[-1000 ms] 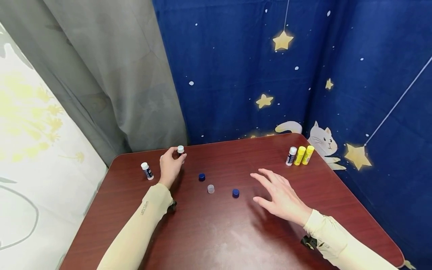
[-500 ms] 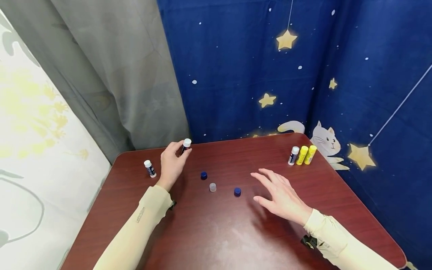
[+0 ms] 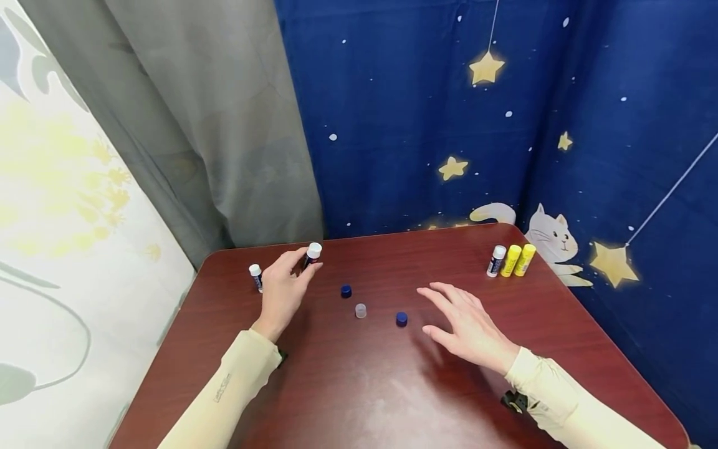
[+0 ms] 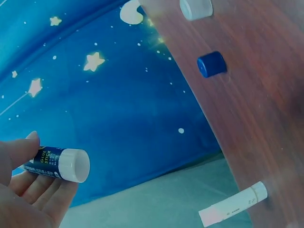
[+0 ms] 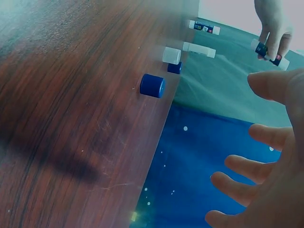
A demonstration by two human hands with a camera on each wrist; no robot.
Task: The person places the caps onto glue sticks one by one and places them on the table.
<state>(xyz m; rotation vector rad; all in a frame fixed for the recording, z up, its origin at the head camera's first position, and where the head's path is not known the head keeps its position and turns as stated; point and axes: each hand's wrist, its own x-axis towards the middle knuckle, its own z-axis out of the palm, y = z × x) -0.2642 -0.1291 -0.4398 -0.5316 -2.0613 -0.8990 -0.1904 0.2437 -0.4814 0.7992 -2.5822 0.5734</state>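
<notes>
My left hand (image 3: pixel 282 292) pinches a dark blue glue stick (image 4: pixel 45 161) with a white end between thumb and fingers, held above the table. Another dark glue stick (image 3: pixel 256 278) stands to its left, partly covered by the hand. A white stick (image 4: pixel 232 205) stands on the table in the left wrist view; the left hand seems to hide it from the head view. Mid-table lie a blue cap (image 3: pixel 346 291), a translucent cap (image 3: pixel 361 310) and a second blue cap (image 3: pixel 401 319). My right hand (image 3: pixel 465 325) hovers beside that second cap, fingers spread, holding nothing.
At the back right, a dark glue stick (image 3: pixel 496 261) and two yellow sticks (image 3: pixel 517 260) stand in a row. The brown table (image 3: pixel 359 399) ends at a grey curtain (image 3: pixel 252 156) and a blue star-patterned curtain (image 3: pixel 392 125).
My left hand has lifted the glue stick off the table and brought it slightly right. The head view has shifted a little. My right hand keeps its pose.
</notes>
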